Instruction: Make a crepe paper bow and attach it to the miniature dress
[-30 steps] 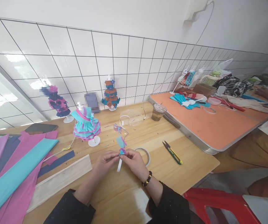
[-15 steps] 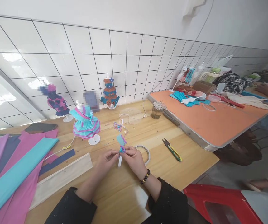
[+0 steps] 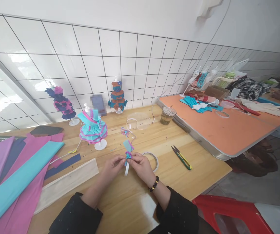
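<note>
My left hand (image 3: 115, 167) and my right hand (image 3: 141, 164) meet over the wooden table, both closed in a pinch. Between their fingertips is a small pleated strip of turquoise and purple crepe paper (image 3: 128, 155), bunched like a fan. A narrow white strip of tape (image 3: 126, 169) hangs below it. The strip's flat turquoise end (image 3: 127, 145) stretches away from me, past the fingers. Just beyond my right hand lies a roll of tape (image 3: 156, 162), partly hidden by that hand. Thread snips (image 3: 181, 157) with yellow and green handles rest farther right.
Folded crepe paper sheets (image 3: 20, 185) and a cream strip (image 3: 68, 185) cover the left side. Small mannequins in paper dresses (image 3: 93, 128) stand toward the tiled wall. A lidded cup (image 3: 167, 116) sits by the orange folding table (image 3: 228, 133). A red stool (image 3: 218, 208) is at lower right.
The whole view has shifted slightly, so things appear a little farther right. Both hands keep their pinch, and the pleated paper between them now looks more fanned out.
</note>
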